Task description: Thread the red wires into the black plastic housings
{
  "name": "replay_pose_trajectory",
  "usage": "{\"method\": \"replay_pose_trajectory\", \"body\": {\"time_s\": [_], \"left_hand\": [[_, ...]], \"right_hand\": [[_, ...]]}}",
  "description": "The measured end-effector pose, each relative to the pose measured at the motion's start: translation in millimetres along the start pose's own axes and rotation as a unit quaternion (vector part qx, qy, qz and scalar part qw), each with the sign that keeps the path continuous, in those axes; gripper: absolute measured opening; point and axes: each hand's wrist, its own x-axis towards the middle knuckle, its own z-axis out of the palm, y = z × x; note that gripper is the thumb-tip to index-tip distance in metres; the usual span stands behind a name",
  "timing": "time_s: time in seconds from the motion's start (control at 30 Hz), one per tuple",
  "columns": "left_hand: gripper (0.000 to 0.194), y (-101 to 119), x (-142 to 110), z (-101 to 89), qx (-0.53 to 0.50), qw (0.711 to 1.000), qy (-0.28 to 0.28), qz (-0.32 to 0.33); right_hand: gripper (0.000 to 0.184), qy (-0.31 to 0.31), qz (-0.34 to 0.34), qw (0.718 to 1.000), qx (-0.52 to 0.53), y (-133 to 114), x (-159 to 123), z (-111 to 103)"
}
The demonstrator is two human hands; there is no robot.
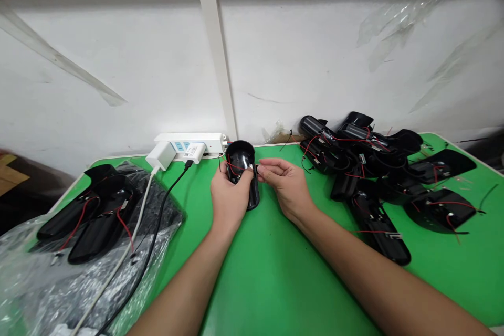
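Observation:
In the middle of the head view, a black plastic housing (241, 153) with a rounded hood and thin red wires stands near the back of the green table. My left hand (231, 197) is wrapped round its lower part, the thumb pressed on its inner face. My right hand (286, 184) is at the housing's right side, thumb and forefinger pinched together by its edge. Whatever lies between those fingertips is too small to make out.
To the right lies a heap of similar black housings (380, 223) with loose red wires. Two more housings (98, 226) rest on plastic wrapping (74, 283) at left. Behind, a white power strip (214, 143) holds two plugged chargers (161, 156); a white cable and a black cable (155, 236) run forward.

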Motion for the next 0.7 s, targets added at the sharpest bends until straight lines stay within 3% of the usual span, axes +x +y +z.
{"method": "replay_pose_trajectory", "body": {"time_s": [0.37,0.7], "left_hand": [[0.03,-5.4,-1.2,-0.7,0.046,0.998,-0.014,0.034],[0.035,-8.4,4.8,-0.9,0.01,0.999,-0.02,0.046]], "right_hand": [[0.036,0.004,-0.01,1.0,-0.019,-0.1,-0.3,0.3],[0.072,-0.025,0.044,0.998,0.034,-8.1,-7.3,3.8]]}}
